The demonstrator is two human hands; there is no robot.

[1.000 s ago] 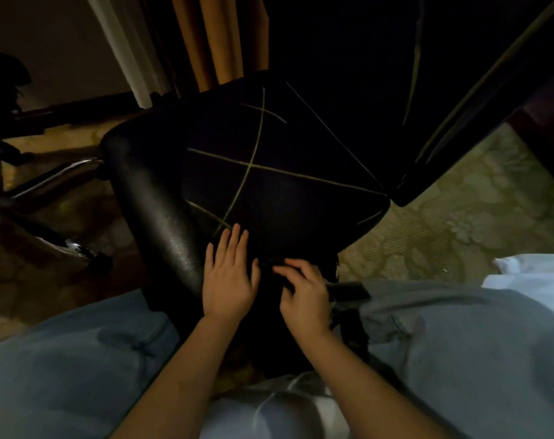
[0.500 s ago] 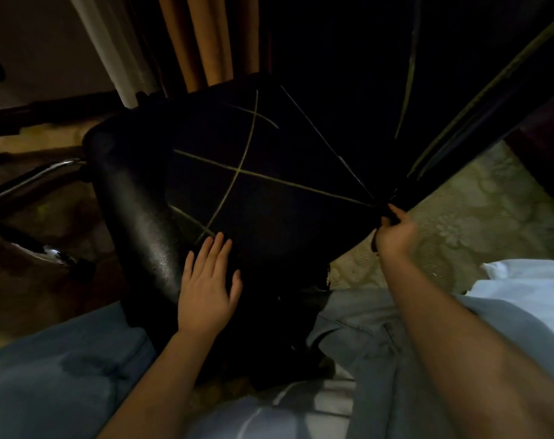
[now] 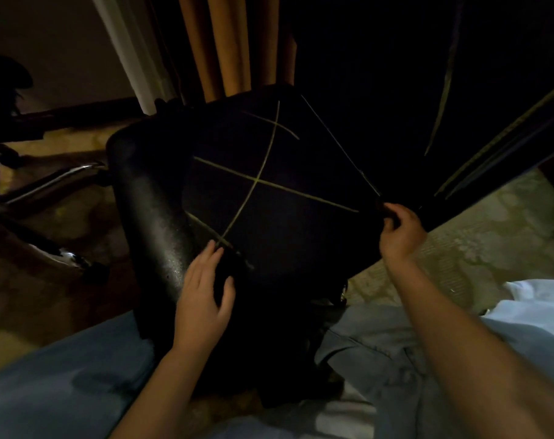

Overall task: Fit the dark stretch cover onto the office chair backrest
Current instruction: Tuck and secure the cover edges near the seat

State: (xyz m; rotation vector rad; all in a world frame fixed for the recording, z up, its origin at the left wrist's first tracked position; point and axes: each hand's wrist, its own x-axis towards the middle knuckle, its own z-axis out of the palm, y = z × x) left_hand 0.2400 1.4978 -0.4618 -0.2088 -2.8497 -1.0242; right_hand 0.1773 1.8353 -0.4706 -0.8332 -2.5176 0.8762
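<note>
Head view, dim light: the office chair backrest (image 3: 152, 223) lies tilted toward the person, between the knees, with a strip of bare, glossy black leather showing along its left edge; the dark stretch cover (image 3: 285, 191) lies over the rest of the backrest, from the top edge near the curtain down toward the lap, and its surface carries thin yellowish lines that cross near the middle; the left hand (image 3: 202, 299) rests flat on the lower left part of the cover, just beside the bare leather strip, its fingers (image 3: 210, 258) straight and together, the thumb spread to the side, holding nothing; the right hand (image 3: 400, 231) is at the right corner of the cover, its fingers curled and gripping the dark fabric there; beyond that corner a further dark panel (image 3: 475, 90) with pale stripes rises to the upper right, and whether it belongs to the cover cannot be told; a chrome chair base (image 3: 47, 182) lies to the left on the patterned carpet (image 3: 491, 242); orange curtain folds (image 3: 225, 42) hang behind the backrest; grey-blue trouser legs (image 3: 63, 384) fill the lower corners, and a white cloth (image 3: 541, 305) lies at the right edge.
</note>
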